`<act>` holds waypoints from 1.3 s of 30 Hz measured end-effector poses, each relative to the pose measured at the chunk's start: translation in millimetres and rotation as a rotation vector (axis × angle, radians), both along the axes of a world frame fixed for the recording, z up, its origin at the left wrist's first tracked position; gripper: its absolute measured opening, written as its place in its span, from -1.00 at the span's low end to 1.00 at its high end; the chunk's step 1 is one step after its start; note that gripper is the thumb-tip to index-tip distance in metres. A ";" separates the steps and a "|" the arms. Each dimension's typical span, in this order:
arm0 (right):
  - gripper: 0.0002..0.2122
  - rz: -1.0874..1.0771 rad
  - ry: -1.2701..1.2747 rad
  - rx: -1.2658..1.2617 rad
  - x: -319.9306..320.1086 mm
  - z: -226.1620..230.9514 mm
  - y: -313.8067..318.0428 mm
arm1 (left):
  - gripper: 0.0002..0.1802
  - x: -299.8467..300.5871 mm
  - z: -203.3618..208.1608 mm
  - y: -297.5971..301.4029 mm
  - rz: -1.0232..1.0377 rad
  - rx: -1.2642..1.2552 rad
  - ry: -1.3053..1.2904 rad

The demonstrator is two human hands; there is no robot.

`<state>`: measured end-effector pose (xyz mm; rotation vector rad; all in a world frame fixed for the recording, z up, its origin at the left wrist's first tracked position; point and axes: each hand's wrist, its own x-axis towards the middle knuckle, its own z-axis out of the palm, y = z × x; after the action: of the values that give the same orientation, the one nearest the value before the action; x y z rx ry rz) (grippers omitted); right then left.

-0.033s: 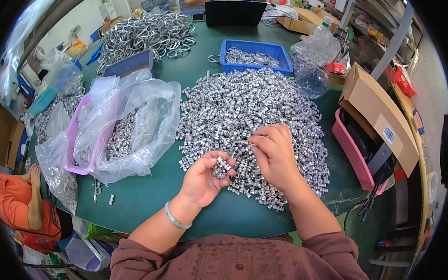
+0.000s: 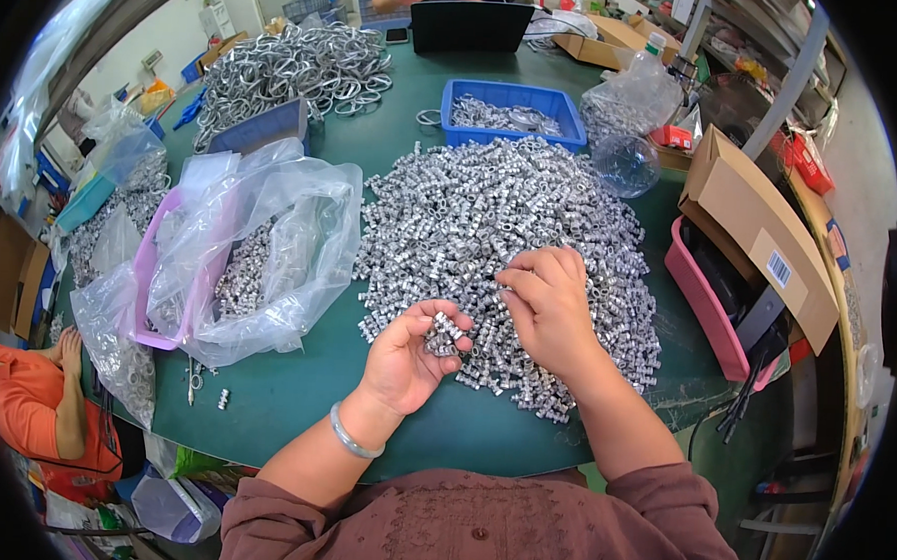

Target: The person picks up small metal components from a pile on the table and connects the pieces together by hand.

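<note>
- Just beyond the left palm's heel, curled fingers and thumb of the left hand (image 2: 403, 366) cradle several small ribbed metal fittings (image 2: 444, 334).
- To its right and slightly farther out, the right hand (image 2: 555, 320) hovers over or rests on the pile, thumb and fingertips drawn close together; whether they pinch a piece, I cannot tell.
- Under and beyond both hands, a broad pile of similar fittings (image 2: 492, 207) spreads over the green table (image 2: 308, 406).
- Left of the left hand lies an open clear plastic bag (image 2: 344, 190) with more fittings inside, beside a pink-purple tub (image 2: 141, 287).
- Past the right hand, at the pile's far edge, sits a blue tray (image 2: 465, 136) of metal parts.
- Right of the right hand stands a pink basket (image 2: 705, 311).
</note>
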<state>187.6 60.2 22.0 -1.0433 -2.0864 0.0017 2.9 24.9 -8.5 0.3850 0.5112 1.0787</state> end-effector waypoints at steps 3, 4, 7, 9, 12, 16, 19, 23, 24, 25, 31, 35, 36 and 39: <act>-0.86 -0.038 -0.083 0.053 -6.0 1.9 10.5 | -0.77 0.6 4.6 -1.0 0.021 -0.034 0.047; -0.85 -0.059 -0.131 0.065 -8.4 3.4 13.8 | -0.77 0.2 2.2 -0.8 0.020 -0.032 0.047; -0.83 -0.127 -0.199 0.087 -16.3 4.0 28.7 | -0.81 -2.6 -7.6 0.8 0.011 0.028 0.060; -0.81 -0.118 -0.208 0.094 -22.0 4.7 33.3 | -0.85 -3.8 -8.6 1.7 0.015 0.007 0.049; -0.82 -0.119 -0.241 0.124 -27.8 4.2 39.4 | -0.86 -0.3 -4.8 0.9 0.054 -0.017 0.093; -0.93 -0.142 -0.306 0.182 -25.2 -1.5 47.0 | -0.86 1.1 -1.9 -0.1 0.058 -0.005 0.092; -0.95 -0.083 -0.135 0.115 -19.3 0.9 43.0 | -0.86 -1.0 -2.0 -0.3 0.048 -0.022 0.090; -0.94 0.054 0.170 -0.156 -8.0 8.2 26.2 | -0.86 0.0 4.0 -1.4 0.017 -0.030 0.127; -0.92 0.138 0.298 -0.287 -7.0 8.8 21.5 | -0.85 0.4 5.6 -2.0 0.020 -0.036 0.154; -0.90 0.176 0.339 -0.362 -6.0 10.3 15.8 | -0.85 0.1 6.8 -2.8 0.021 -0.037 0.154; -0.88 0.245 0.580 -0.733 -8.8 4.6 -7.8 | -0.83 0.8 8.3 -6.4 -0.002 0.081 0.161; -0.86 0.276 0.712 -0.855 -6.9 -5.4 -11.1 | -0.81 3.1 7.3 -9.7 0.028 0.133 0.178; -0.86 0.294 0.747 -0.885 -6.4 -7.8 -10.7 | -0.80 3.5 6.8 -10.0 0.048 0.160 0.200; -0.86 0.320 0.750 -0.874 -5.3 -12.3 -9.5 | -0.78 3.5 8.4 -11.1 0.060 0.183 0.223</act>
<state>182.3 50.7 9.6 -0.9356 -1.4920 1.3450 6.4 13.7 -0.1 0.6595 0.6267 1.1507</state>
